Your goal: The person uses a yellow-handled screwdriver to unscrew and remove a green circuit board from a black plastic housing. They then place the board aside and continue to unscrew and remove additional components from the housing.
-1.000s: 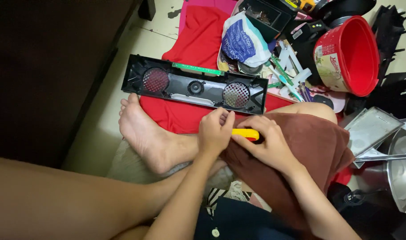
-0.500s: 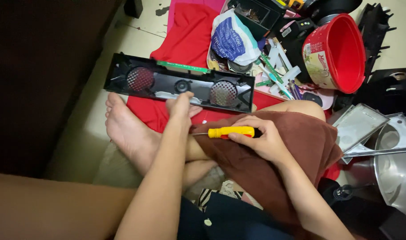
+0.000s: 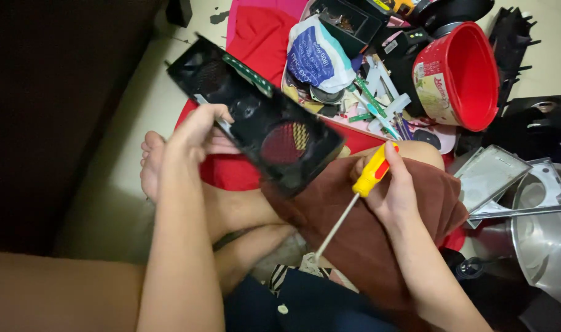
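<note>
Tilting the black speaker panel point(image 3: 256, 117) up, my left hand point(image 3: 200, 132) grips its edge so the back shows; right hand point(image 3: 394, 190), just beside the panel, is wrapped round the yellow screwdriver point(image 3: 360, 190), tip down for reach.

A pale floor point(image 3: 148, 74) carries everything. A red cloth point(image 3: 256, 37) is spread over its far middle, with a heap of parts and a blue-and-white plastic bag point(image 3: 317, 55) on it. Right of the heap a red plastic bucket point(image 3: 462, 77) lies tipped on its side. Flat metal plates point(image 3: 514, 184) lie on the right.
</note>
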